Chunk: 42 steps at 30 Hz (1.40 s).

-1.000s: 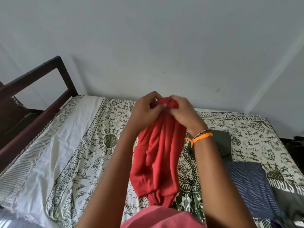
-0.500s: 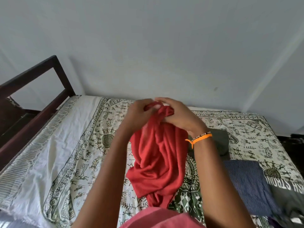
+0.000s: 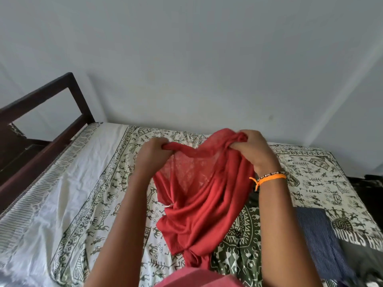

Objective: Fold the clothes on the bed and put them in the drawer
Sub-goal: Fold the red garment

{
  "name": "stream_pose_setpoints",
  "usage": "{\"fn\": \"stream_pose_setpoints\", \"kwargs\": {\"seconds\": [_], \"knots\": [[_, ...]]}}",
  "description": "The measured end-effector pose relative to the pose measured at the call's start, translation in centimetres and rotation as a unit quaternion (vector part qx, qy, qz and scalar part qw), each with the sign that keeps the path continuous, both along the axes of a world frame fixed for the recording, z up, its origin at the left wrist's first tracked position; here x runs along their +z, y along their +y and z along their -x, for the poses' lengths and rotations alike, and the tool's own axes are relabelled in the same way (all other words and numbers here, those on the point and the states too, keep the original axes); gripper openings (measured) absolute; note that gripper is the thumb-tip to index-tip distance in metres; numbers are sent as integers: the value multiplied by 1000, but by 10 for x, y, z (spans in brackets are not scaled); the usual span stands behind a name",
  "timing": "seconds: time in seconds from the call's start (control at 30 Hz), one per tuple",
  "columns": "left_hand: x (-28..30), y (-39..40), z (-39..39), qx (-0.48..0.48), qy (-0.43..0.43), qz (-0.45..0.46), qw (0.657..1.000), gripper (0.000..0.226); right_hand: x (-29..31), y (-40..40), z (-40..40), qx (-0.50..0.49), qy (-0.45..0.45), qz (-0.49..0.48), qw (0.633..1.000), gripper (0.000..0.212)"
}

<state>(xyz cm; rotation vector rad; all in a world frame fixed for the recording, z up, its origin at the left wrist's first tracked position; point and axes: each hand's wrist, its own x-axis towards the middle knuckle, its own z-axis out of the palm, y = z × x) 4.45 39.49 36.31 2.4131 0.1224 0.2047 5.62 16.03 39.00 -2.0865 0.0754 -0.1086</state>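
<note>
Above the patterned bedsheet, both hands grip a thin, seemingly lacy red garment.

Bare forearms; orange thread and beaded bracelet on right wrist; pink top.

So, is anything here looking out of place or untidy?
Nothing is damaged or spilled. The red garment hangs bunched and twisted between the left hand and right hand, not yet folded. Blue striped clothing lies on the bed.
</note>
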Motion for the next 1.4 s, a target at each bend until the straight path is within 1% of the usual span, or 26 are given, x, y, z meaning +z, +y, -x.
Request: {"fn": "stream_pose_setpoints", "kwargs": {"seconds": [0.1,0.13,0.17,0.2,0.23,0.27,0.37,0.43,0.5,0.53,0.6,0.7,0.73,0.8,0.87,0.9,0.97,1.03,1.07,1.1,1.17,1.2,1.27,1.3,1.33,1.4], "knots": [[22,-40,5,-50,-79,-4,996,7,4,29,8,207,31,-20,978,47],[26,-50,7,-69,-91,15,993,12,4,36,9,239,27,-20,970,44],[30,-55,9,-78,-96,40,992,17,4,41,9,233,14,-21,972,32],[31,-54,9,-80,-96,71,990,19,6,41,9,195,-6,-33,980,20],[31,-49,8,-87,-90,100,987,18,6,38,7,143,-25,-55,988,15],[29,-42,6,-102,-75,113,985,16,7,33,5,87,-45,-83,992,20],[12,-16,2,-135,26,32,990,7,8,13,0,-39,-86,-178,979,29],[-1,-2,3,-107,87,-26,990,8,5,-1,-3,-104,-96,-157,977,26],[-8,8,4,-64,99,-26,993,12,1,-15,-3,-120,-75,-50,989,15],[-6,10,3,-42,84,-17,995,9,-1,-19,-1,-103,-55,16,993,11],[2,2,1,-11,32,-11,999,5,-3,-11,4,-13,-17,97,995,20],[19,-33,0,-66,-41,-5,997,15,-4,26,10,169,11,99,981,57],[23,-44,2,-96,-57,14,994,17,-4,38,12,191,-3,108,976,58],[27,-53,2,-129,-82,67,986,17,-3,45,10,143,-56,131,979,37],[24,-42,-2,-127,-76,91,985,19,-1,35,8,40,-92,101,990,17],[19,-34,-5,-126,-55,74,988,18,0,28,7,-5,-102,67,993,14],[2,-18,-6,-111,21,-23,993,8,2,14,4,-85,-129,15,988,11],[-12,-8,-2,-61,104,-96,988,11,1,5,4,-157,-156,51,974,11],[-14,-5,0,-29,116,-99,988,14,0,2,4,-170,-159,97,968,14],[-12,-4,1,0,100,-87,991,17,-2,1,5,-155,-150,145,966,21],[-1,-10,-3,17,30,-55,998,19,-6,5,6,-47,-110,202,972,44],[5,-17,-5,6,2,-36,999,20,-8,11,7,30,-89,198,976,56],[14,-38,-3,-46,-33,-5,998,17,-9,30,9,165,-38,130,977,69],[13,-50,0,-77,-40,2,996,15,-11,38,8,200,-15,102,974,65],[11,-58,3,-100,-41,9,994,12,-14,42,7,208,-5,97,973,54],[6,-61,4,-113,-45,24,992,7,-17,42,4,159,-15,132,978,21]]}}
